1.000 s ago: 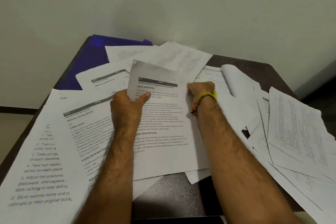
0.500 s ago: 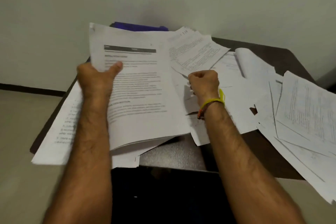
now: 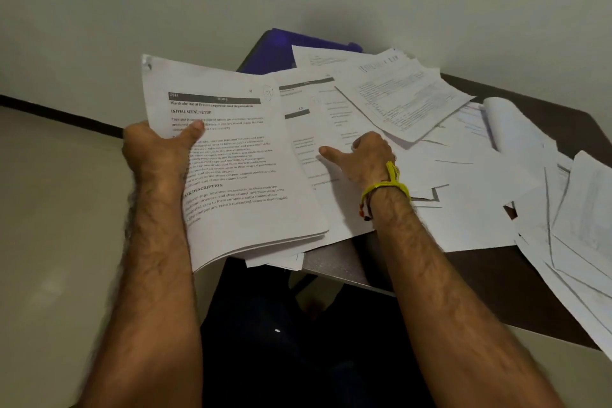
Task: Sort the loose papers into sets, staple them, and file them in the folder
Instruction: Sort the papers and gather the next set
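My left hand [image 3: 162,149] grips a thick stack of printed sheets [image 3: 238,159] by its left edge, thumb on the top page, and holds it tilted up above the table's left side. My right hand [image 3: 364,159], with a yellow wristband, rests on the loose papers [image 3: 463,182] lying on the table, thumb stretched left and fingers bent down onto the sheets, holding nothing. A blue folder [image 3: 298,48] lies at the far edge, mostly hidden under papers. No stapler is visible.
The dark table [image 3: 530,272] is strewn with overlapping sheets. A fanned pile [image 3: 583,242] hangs over the right edge, and a curled sheet [image 3: 510,122] lies at the back right. A pale wall stands behind, with floor on the left.
My left hand has lifted the stack off the table and swung it up to the left. My right hand has let go of it and now rests on the sheets with its thumb spread.
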